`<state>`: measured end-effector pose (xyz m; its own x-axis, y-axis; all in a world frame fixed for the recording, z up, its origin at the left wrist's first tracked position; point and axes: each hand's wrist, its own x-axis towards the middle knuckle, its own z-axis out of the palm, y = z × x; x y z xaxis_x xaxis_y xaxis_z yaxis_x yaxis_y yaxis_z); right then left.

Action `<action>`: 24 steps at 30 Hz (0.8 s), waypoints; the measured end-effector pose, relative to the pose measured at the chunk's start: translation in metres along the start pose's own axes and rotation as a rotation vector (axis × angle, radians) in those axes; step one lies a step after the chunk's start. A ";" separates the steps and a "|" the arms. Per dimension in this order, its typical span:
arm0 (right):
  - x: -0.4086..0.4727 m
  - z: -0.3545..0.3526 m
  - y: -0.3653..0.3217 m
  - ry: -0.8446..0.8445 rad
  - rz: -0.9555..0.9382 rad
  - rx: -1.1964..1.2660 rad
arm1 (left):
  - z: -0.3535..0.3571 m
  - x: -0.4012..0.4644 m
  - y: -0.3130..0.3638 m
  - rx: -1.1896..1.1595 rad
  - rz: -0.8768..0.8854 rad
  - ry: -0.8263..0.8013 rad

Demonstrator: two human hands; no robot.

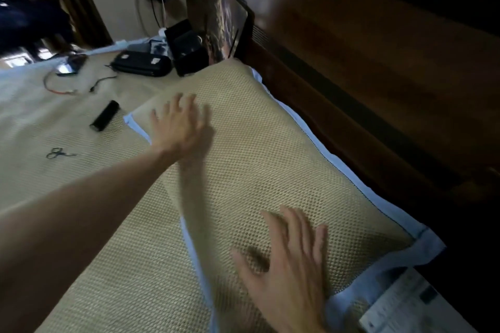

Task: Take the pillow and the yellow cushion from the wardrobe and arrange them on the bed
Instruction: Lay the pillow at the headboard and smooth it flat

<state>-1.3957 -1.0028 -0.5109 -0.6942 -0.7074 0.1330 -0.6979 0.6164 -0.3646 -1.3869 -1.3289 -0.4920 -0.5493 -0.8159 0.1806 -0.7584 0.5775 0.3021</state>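
At the far left of the bed (81, 251), which is covered by a tan woven mat, lie loose odds and ends well clear of the work: small scissors (60, 153), a black cylinder (105, 116), thin cables (78, 85) and, further back, a black zip case (141, 63). They seem simply pushed aside, so the head of the bed stays free for bedding. Next comes the left hand (177, 123), at the end of a long outstretched arm, fingers spread and palm down on the far corner of the pillow (257, 159); it holds nothing and appears to be flattening or squaring that end. The pillow itself lies lengthwise along the dark wooden headboard (378, 89), just beside it, already out of the wardrobe and on the bed. Its top face is a tan honeycomb mesh much like the mat, edged with a pale blue-white border that shows along the sides and bunches at the near right corner; it looks plump and slightly domed. The right hand (289, 259) rests nearer the viewer on the pillow's near end, likewise open with fingers fanned and gripping nothing, likely pressing it level. At the lower right edge a printed sheet (405, 303) lies beside the pillow's corner. No yellow cushion is in view, so that half of the task looks outstanding.
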 end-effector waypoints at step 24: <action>0.119 0.066 0.065 -0.128 0.290 -0.078 | 0.121 0.085 0.029 0.042 0.120 -0.267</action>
<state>-1.5115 -1.0696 -0.5796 -0.8421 -0.5327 -0.0847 -0.4887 0.8199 -0.2982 -1.4982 -1.3778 -0.5807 -0.7043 -0.7086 -0.0419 -0.6935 0.6742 0.2540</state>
